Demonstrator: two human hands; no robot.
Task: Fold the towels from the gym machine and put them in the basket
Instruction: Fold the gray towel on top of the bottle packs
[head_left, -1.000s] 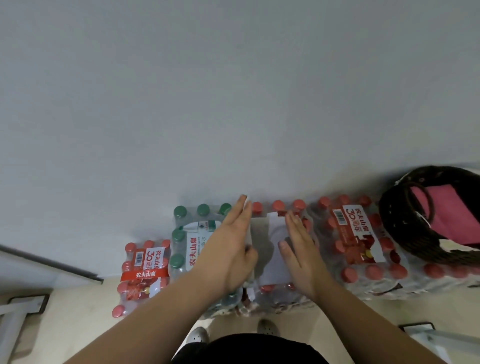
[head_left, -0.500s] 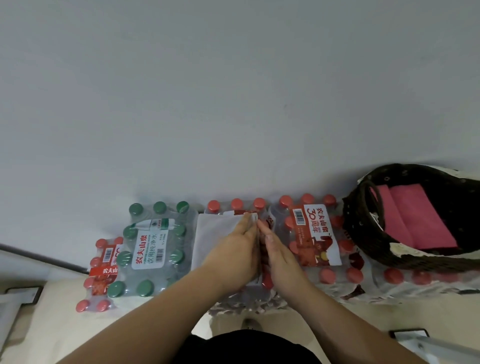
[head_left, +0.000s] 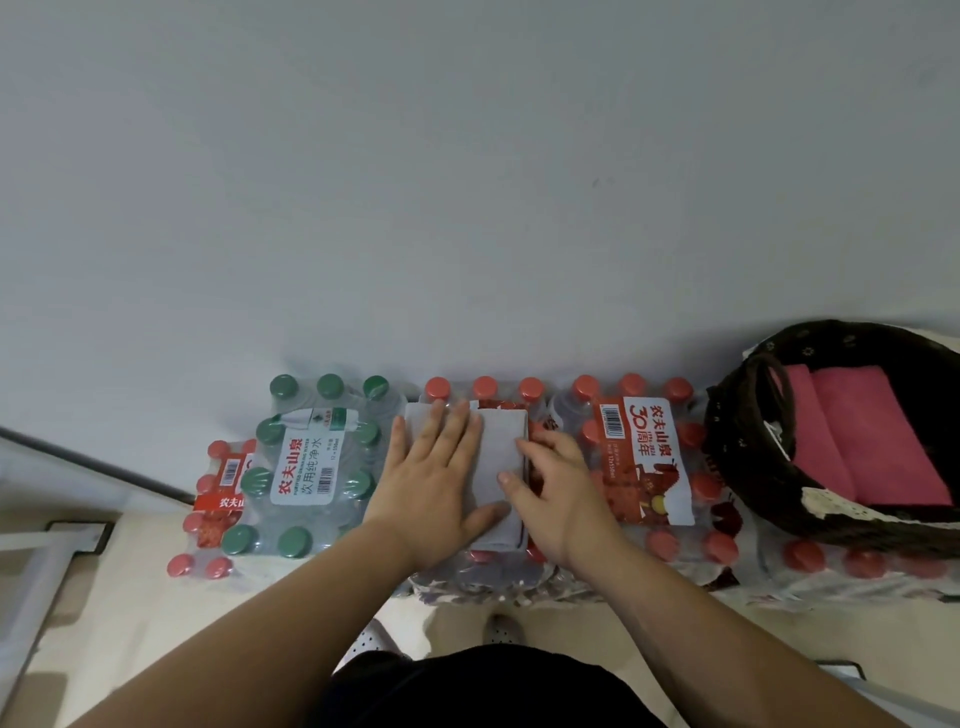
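Grey wall (head_left: 467, 182) fills the upper half of the view, and a row of shrink-wrapped bottle packs stands against its foot on a pale floor (head_left: 130, 597); from the left come a small red-capped pack (head_left: 218, 499), a green-capped pack (head_left: 306, 462) touching it, a middle pack (head_left: 483, 387) with red caps, and a labelled red-capped pack (head_left: 644, 457) just beside that. The grey towel (head_left: 501, 441) lies folded into a narrow rectangle on top of the middle pack, its far edge short of the row of caps nearest the wall. The left hand (head_left: 431, 483) lies flat on the towel's left part, fingers straight and slightly spread, thumb pointing across the cloth; the right hand (head_left: 561, 493) sits at the towel's right edge with bent fingers and the thumb on the cloth, and whether it pinches the fold I cannot tell. To the right a dark woven basket (head_left: 737, 457) rests on a further pack (head_left: 862, 564), just beside the labelled pack; folded pink towels (head_left: 872, 441) lie inside it, and its near rim and arched handle stand between the grey towel and the basket's opening. White frame parts (head_left: 31, 571) sit on the floor at the far left, well apart from the hands; a shoe (head_left: 501, 629) shows below the middle pack, close to its front edge.
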